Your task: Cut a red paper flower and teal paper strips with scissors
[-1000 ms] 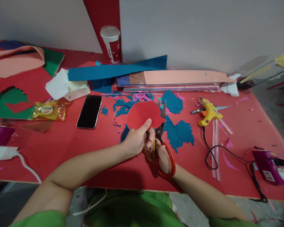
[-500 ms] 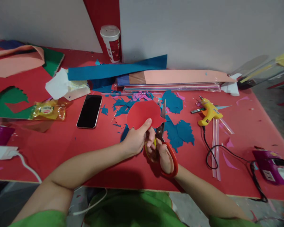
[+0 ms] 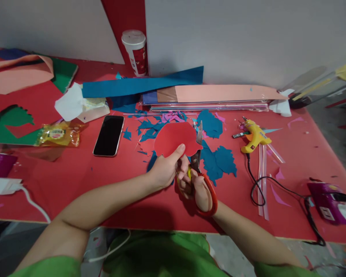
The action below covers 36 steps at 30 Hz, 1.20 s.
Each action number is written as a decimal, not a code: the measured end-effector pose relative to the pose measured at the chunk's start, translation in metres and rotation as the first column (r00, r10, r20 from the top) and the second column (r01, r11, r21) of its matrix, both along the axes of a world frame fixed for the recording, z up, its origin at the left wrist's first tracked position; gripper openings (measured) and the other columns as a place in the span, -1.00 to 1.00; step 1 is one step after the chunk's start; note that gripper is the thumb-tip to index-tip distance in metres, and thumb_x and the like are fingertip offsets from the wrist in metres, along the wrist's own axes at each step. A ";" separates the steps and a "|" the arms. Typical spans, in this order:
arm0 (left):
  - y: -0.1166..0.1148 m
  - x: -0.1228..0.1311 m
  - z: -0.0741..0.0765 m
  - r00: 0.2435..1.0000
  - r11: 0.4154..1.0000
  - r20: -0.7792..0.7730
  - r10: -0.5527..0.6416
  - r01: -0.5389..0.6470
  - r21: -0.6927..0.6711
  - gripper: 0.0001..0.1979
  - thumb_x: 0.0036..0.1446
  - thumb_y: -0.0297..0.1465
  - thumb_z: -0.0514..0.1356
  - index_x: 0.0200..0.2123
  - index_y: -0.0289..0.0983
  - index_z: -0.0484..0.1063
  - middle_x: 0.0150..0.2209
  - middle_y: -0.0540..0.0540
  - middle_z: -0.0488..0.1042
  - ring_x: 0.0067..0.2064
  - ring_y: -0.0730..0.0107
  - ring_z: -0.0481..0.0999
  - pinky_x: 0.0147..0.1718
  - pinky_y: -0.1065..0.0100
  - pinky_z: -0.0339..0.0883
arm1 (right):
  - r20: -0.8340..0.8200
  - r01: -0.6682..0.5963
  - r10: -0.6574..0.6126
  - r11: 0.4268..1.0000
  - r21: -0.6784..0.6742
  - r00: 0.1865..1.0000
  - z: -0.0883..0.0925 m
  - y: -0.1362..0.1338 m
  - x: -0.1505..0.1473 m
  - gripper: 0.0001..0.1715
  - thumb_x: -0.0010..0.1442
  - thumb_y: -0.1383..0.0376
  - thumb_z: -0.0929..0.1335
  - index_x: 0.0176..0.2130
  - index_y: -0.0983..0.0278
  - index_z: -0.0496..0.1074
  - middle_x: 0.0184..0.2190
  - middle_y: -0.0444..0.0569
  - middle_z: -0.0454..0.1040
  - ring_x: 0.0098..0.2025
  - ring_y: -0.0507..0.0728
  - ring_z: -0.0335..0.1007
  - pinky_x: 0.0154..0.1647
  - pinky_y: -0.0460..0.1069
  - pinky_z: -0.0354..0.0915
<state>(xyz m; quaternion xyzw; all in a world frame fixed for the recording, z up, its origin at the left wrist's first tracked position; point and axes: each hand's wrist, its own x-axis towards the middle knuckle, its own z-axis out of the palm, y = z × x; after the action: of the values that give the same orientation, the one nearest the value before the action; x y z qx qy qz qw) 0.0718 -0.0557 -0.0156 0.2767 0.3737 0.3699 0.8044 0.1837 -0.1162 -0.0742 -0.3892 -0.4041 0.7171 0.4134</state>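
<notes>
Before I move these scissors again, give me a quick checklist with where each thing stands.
1. Red cut-out gripped: ok, the left hand pinches it, thumb on top.
2. Scissors in hand: ok, the right hand has them by the handles.
3. Cut-out's right tip between the blades: cannot tell; it overlaps them in view.
4. Left fingertips clear of the blades: cannot tell; they look close to the scissors.
5. Table around the cut-out clear: not ok, blue pieces lie nearby.
6. Glue gun away from both hands: ok, it lies off to the right.
</notes>
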 end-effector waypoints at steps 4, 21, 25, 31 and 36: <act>0.001 -0.001 -0.001 1.000 1.000 -0.012 -0.010 0.010 0.006 -0.38 0.10 -0.04 -0.05 -0.85 -0.30 0.21 -0.91 0.05 0.10 -0.78 0.59 0.24 -0.69 0.54 0.18 | -0.002 -0.007 0.007 1.000 0.003 1.000 0.002 0.000 0.001 -0.39 0.00 -0.26 0.11 -0.43 0.23 0.05 -0.61 -0.25 -0.05 -0.66 -0.08 -0.16 -0.75 -0.17 -0.11; 0.003 -0.004 -0.001 1.000 0.998 0.011 -0.014 0.014 0.056 -0.38 0.10 -0.04 -0.05 -0.86 -0.29 0.21 -0.90 0.06 0.09 -0.79 0.64 0.11 -0.68 0.53 0.11 | -0.002 0.023 -0.023 1.000 0.004 1.000 0.004 0.002 0.000 -0.42 0.02 -0.24 0.13 -0.50 0.21 0.02 -0.69 -0.29 -0.11 -0.72 -0.09 -0.24 -0.81 -0.16 -0.19; 0.004 -0.004 -0.003 1.000 0.996 -0.022 0.008 -0.006 0.085 -0.38 0.09 -0.04 -0.04 -0.85 -0.29 0.21 -0.90 0.07 0.08 -0.79 0.64 0.13 -0.69 0.52 0.07 | 0.039 0.043 -0.044 0.999 0.022 0.998 0.005 0.003 0.000 -0.41 0.03 -0.24 0.11 -0.51 0.21 0.04 -0.73 -0.29 -0.07 -0.74 -0.08 -0.19 -0.82 -0.15 -0.15; 0.009 -0.005 -0.009 0.998 0.993 -0.027 0.053 -0.050 0.107 -0.42 0.08 -0.07 0.02 -0.84 -0.30 0.21 -0.89 0.07 0.09 -0.79 0.65 0.11 -0.73 0.51 -0.02 | 0.077 0.077 -0.075 0.997 -0.020 0.994 0.006 0.009 0.003 -0.42 0.03 -0.23 0.13 -0.54 0.21 0.04 -0.72 -0.28 -0.05 -0.75 -0.08 -0.17 -0.84 -0.15 -0.13; 0.013 -0.007 -0.008 0.989 0.986 -0.058 0.138 -0.132 0.103 -0.41 0.08 -0.08 0.03 -0.85 -0.31 0.18 -0.89 0.07 0.07 -0.80 0.67 0.09 -0.74 0.51 -0.05 | 0.379 0.251 -0.281 0.960 0.126 0.882 0.016 0.025 0.014 -0.49 0.12 -0.05 0.19 -0.62 0.22 0.01 -0.74 -0.25 -0.04 -0.72 -0.06 -0.13 -0.77 -0.11 -0.09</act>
<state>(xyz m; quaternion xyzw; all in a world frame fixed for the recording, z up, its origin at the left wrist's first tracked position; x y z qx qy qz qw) 0.0645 -0.0428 -0.0237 0.3021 0.3985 0.4325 0.7503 0.1974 -0.0913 -0.0582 -0.5614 -0.4477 0.5454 0.4324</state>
